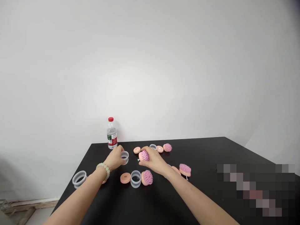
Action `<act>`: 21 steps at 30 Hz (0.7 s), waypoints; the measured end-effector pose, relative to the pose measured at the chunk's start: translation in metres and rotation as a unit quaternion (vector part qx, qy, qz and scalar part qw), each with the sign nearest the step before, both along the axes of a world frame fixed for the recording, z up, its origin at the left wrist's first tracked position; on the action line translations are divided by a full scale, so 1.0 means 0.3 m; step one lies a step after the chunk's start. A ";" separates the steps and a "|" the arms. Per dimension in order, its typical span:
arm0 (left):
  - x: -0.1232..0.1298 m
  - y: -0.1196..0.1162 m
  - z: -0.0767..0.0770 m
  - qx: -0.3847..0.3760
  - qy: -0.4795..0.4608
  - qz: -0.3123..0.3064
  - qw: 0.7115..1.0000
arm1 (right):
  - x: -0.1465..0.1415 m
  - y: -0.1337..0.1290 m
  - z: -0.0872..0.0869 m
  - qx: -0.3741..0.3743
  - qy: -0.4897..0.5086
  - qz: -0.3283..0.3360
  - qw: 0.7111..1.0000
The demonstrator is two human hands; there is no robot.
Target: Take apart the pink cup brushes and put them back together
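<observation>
My left hand (116,157), with a beaded bracelet on its wrist, grips a translucent plastic ring (125,155) by its left side. My right hand (152,160) has its thumb and fingers around a scrub brush head (144,155) with pink bristles facing right and a small white stem toward the left. A gap separates the ring from the brush head. Behind them lies a peach disc (137,150). Nearer to me, a peach disc with a hole (125,178), another translucent ring (136,179) and a second brush head (147,177) sit in a row.
Farther back are a ring (153,146), a disc (160,149) and a brush head (167,147). Another brush head (185,170) is beside my right forearm, which partly covers a disc. A large ring (79,179) lies at left. A water bottle (112,136) stands by the wall.
</observation>
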State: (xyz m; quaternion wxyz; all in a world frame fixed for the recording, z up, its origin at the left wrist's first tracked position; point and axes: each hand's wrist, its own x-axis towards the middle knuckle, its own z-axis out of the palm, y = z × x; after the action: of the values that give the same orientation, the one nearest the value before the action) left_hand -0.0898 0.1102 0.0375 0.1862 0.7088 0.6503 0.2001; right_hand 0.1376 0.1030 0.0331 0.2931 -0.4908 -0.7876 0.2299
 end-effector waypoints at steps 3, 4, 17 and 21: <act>0.004 0.071 -0.023 -0.024 0.065 0.011 0.997 | -0.019 0.049 -0.020 0.010 -0.046 0.007 0.999; 0.007 0.091 -0.031 -0.028 0.081 0.015 0.996 | -0.025 0.066 -0.023 0.015 -0.063 0.011 0.998; 0.008 0.219 -0.118 -0.037 0.128 0.083 0.988 | -0.207 0.272 -0.039 0.053 -0.240 0.052 0.968; -0.001 0.226 -0.137 -0.037 0.124 0.077 0.989 | -0.244 0.303 -0.081 0.069 -0.282 0.062 0.955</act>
State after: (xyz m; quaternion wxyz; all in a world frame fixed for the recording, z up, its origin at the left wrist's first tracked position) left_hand -0.0899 0.1780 -0.0036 0.1143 0.6684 0.7281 0.0998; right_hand 0.0643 0.1939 0.0090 0.0777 -0.4643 -0.8811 0.0449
